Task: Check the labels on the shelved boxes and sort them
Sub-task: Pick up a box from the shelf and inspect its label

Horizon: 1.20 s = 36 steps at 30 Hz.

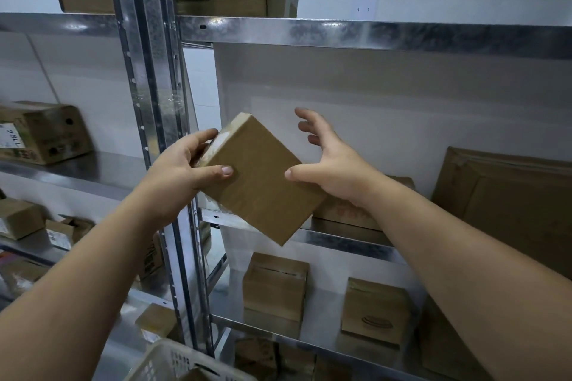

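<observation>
The small flat brown cardboard box [260, 182] is off the shelves, held in the air before the left end of the galvanised metal middle shelf [343, 241], just right of the grey steel upright [154, 86]. Its long axis slants from upper left to lower right, with the plain broad face toward the person. The left hand [182, 170] grips the upper left end, thumb on the face, fingers curled over a narrow side with a pale patch, perhaps the label, unreadable. The right hand [325, 161] is spread wide and holds nothing, with only 1 thumb tip meeting the box's right edge. I'd judge the left hand better placed to turn that side up.
</observation>
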{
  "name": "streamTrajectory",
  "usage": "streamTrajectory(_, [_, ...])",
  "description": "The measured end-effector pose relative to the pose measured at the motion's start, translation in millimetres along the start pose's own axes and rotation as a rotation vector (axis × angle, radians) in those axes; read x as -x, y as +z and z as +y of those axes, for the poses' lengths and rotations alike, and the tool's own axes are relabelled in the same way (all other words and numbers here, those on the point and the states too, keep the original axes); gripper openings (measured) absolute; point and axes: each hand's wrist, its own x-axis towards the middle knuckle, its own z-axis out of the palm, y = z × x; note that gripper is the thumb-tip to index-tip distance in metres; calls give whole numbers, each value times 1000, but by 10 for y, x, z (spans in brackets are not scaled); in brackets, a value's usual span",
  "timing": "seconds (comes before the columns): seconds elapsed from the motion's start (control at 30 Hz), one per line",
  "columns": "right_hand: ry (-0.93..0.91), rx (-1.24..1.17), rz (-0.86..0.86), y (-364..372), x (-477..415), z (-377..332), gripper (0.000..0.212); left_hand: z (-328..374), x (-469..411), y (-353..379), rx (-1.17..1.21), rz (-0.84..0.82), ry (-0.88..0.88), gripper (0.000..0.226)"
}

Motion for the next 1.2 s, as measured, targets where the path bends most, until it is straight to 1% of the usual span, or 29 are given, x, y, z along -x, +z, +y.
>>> streamTrajectory(0.07, [-70, 100, -26, -3, -24, -96, 107, 153, -36, -3, -164, -13, 47, 102])
streamTrajectory(0.13, [-157, 198, -30, -12, -63, -212, 110, 294, -83, 11, -293, -32, 87, 106])
streamTrajectory(0.23, [-260, 376, -48, -30, -134, -411, 116, 446, -145, 52, -413, -55, 142, 120])
streamTrajectory(0.27, [-272, 443, -67, -37, -160, -467, 117, 482, -155, 76, -446, -60, 164, 121])
streamTrajectory(0.4, [-245, 663, -147, -32, -227, -605, 119, 568, -143, 185, -508, -60, 235, 114])
streamTrajectory(0.53, [-228, 706, -140, 7, -253, -533, 113, 513, -165, 244, -464, -42, 264, 115])
streamTrajectory(0.63, [-184, 638, -137, 8, -259, -387, 105, 426, -180, 241, -433, 19, 301, 121])
streamTrajectory(0.7, [-137, 546, -116, -3, -256, -268, 100, 394, -159, 230, -406, 76, 298, 125])
streamTrajectory(0.83, [-30, 297, -49, -11, -224, -10, 90, 212, -82, 230, -317, 123, 194, 121])
streamTrajectory(0.9, [23, 100, -29, -1, -192, 122, 86, 75, -50, 253, -262, 147, 137, 117])
streamTrajectory(0.97, [75, -101, 5, 9, -155, 252, 87, -61, -20, 276, -159, 178, 74, 114])
streamTrajectory(1.07, [121, -250, 39, 52, -95, 411, 87, -240, 19, 279, 64, 233, -22, 121])
streamTrajectory(1.13, [154, -328, 55, 70, -59, 501, 80, -327, 21, 272, 199, 248, -66, 130])
streamTrajectory(1.17, [171, -380, 59, 76, -40, 525, 73, -375, 13, 274, 272, 252, -90, 131])
streamTrajectory(1.2, [184, -441, 57, 78, -23, 547, 66, -408, 4, 284, 338, 246, -111, 126])
